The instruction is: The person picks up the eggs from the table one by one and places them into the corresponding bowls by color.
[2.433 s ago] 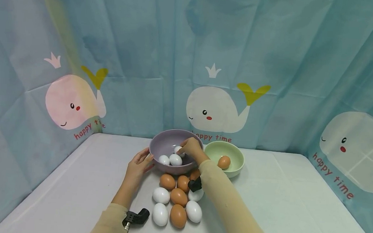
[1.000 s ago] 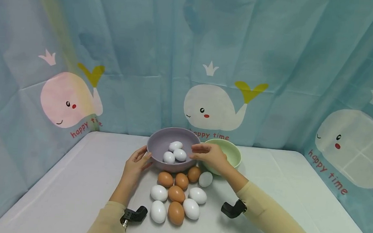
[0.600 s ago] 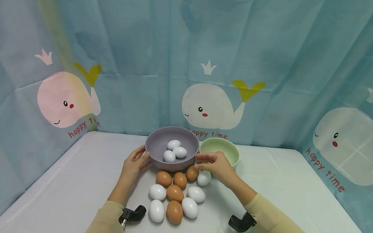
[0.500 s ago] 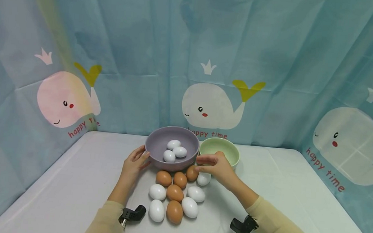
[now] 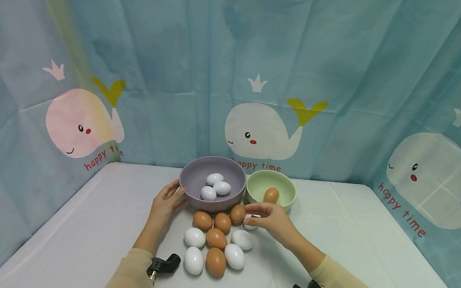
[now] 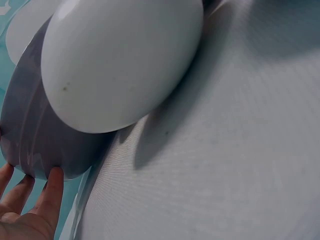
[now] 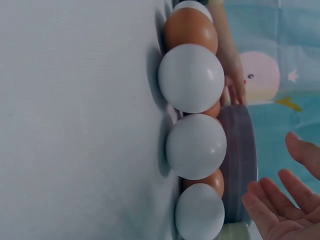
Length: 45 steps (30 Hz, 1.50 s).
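Note:
My left hand (image 5: 164, 204) rests against the left side of the purple bowl (image 5: 191, 177), its fingertips on the outer wall in the left wrist view. Three white eggs (image 5: 222, 188) lie inside that bowl. Just in front of the green bowl (image 5: 254, 186), my right hand (image 5: 274, 219) hovers with fingers and thumb spread apart over a white egg (image 5: 251, 228), which they partly hide. Nothing is gripped between them; the right wrist view shows the palm bare. Immediately left of those fingertips sits a brown egg (image 5: 237, 214).
Several brown and white eggs stand in loose rows on the white table (image 5: 100, 233), including a brown egg (image 5: 216, 262) at the front. One brown egg (image 5: 271, 195) is in the green bowl. A blue curtain (image 5: 171, 68) with whale prints hangs behind.
My right hand has let go of a white egg in the purple bowl, come out, and moved right and down to the white egg by the green bowl. The left hand stays put.

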{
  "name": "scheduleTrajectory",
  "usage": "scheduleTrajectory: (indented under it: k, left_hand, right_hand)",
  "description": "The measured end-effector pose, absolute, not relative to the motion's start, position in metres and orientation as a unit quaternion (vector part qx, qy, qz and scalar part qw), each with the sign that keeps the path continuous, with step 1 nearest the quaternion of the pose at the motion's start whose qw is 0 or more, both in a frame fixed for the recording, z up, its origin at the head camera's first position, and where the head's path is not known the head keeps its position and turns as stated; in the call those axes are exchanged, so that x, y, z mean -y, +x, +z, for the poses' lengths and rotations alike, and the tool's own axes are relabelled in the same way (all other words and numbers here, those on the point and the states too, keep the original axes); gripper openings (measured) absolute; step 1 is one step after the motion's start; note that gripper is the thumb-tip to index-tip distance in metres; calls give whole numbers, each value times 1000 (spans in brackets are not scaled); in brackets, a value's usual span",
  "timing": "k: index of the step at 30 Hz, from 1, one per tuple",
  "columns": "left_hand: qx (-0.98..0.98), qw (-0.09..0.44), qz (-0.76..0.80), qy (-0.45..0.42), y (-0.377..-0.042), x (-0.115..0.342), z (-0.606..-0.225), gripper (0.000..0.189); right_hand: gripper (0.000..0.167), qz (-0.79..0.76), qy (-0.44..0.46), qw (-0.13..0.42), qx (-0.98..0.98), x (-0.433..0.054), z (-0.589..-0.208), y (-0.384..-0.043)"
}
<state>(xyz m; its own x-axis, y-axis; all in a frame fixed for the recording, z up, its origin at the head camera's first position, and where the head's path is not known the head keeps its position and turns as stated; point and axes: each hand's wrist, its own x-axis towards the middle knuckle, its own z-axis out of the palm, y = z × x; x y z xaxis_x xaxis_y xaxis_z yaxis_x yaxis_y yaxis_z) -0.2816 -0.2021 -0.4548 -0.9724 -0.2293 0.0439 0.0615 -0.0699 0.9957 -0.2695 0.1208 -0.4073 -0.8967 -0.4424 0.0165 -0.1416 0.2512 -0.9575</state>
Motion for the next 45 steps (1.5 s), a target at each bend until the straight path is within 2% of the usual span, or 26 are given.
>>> scheduleTrajectory:
  k: [14, 45]
  left_hand:
    - [677, 98, -727, 58, -281, 203, -455, 58]
    - [680, 98, -724, 61, -280, 202, -454, 56]
  right_hand:
    - [47, -593, -181, 143, -772, -126, -419, -256]
    - [43, -554, -182, 145, -799, -122, -436, -248]
